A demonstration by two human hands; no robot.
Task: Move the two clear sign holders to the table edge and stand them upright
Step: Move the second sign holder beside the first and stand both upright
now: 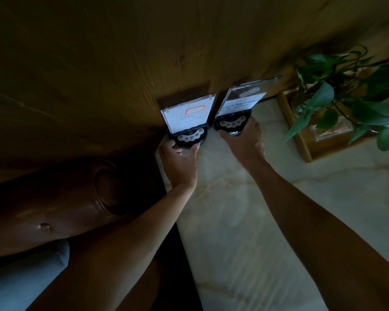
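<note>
- Head view: two bare forearms reach out over the pale marbled tabletop.
- Left hand has its grip wrapped on the black base of the left holder; thumb and fingers pinch the base rim.
- Right hand has its grip closed over the black base of the right holder; fingers cover the near side of the base.
- Both holders sit side by side at the tabletop's far edge, next to the wood wall; left one is right at the corner.
- Clear panels rise from the bases, paper inserts showing; they look upright, right one seems turned slightly. Wide-angle warp, so exact tilt hard to tell.
- Plant in a wooden tray stands further right, apart from the holders.
- Progress call: move looks done, both standing. Left: small squaring-up, then let go.
</note>
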